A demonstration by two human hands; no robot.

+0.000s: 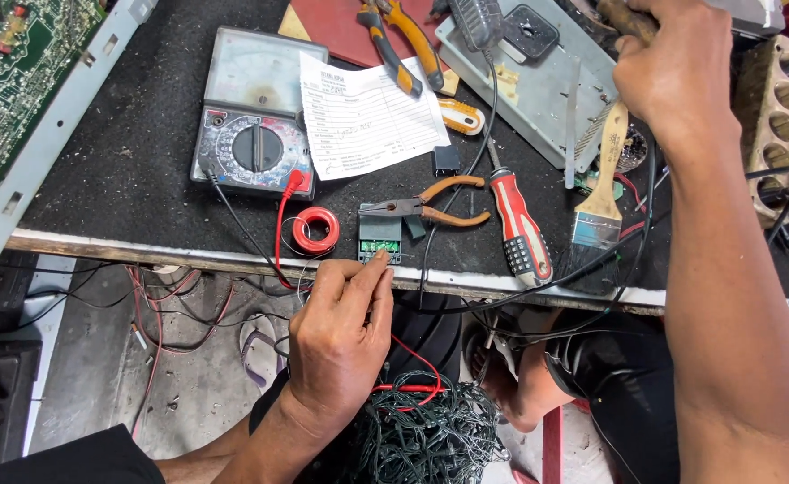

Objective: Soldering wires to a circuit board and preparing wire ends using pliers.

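A person works at a black, grainy-topped counter (134, 161). The left hand (340, 345) has its grip pressed together, pinching thin wire at the near edge of a small dark box with green terminals (380, 239), which sits at the counter's near edge; the work looks midway, with the wire not visibly fastened. The right hand (668, 76) is closed round a brown handle (627, 18) at far right. Nearby lie orange-handled pliers (430, 208), a red wire spool (314, 229) and a glossy red screwdriver (518, 224).
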